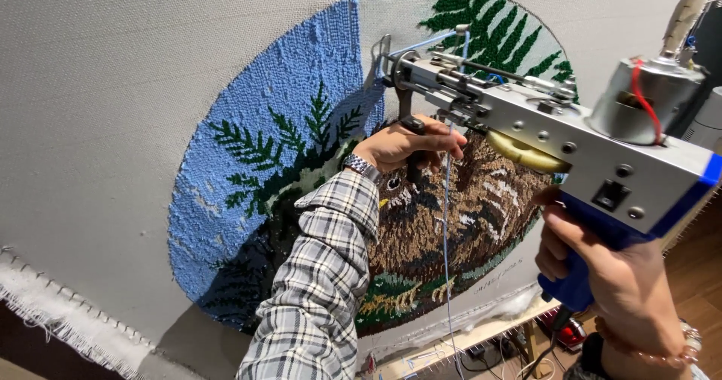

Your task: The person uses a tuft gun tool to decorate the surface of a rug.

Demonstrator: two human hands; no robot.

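Note:
A metal tufting gun (541,124) with a blue grip and a grey motor is pressed tip-first against a stretched grey cloth (113,86). My right hand (609,275) is closed around the blue grip at the lower right. My left hand (406,145), in a plaid sleeve with a wristwatch, grips the gun's black front handle just below the needle. Blue yarn (445,237) hangs down from the gun. On the cloth is a round tufted picture (248,199) with blue sky, green fir branches and a brown owl.
The cloth's frayed white edge (68,312) is stapled along the lower left. A wooden frame bar (466,342) runs under the picture, with cables and a red object on the floor beneath. A yarn cone (688,11) stands at the upper right.

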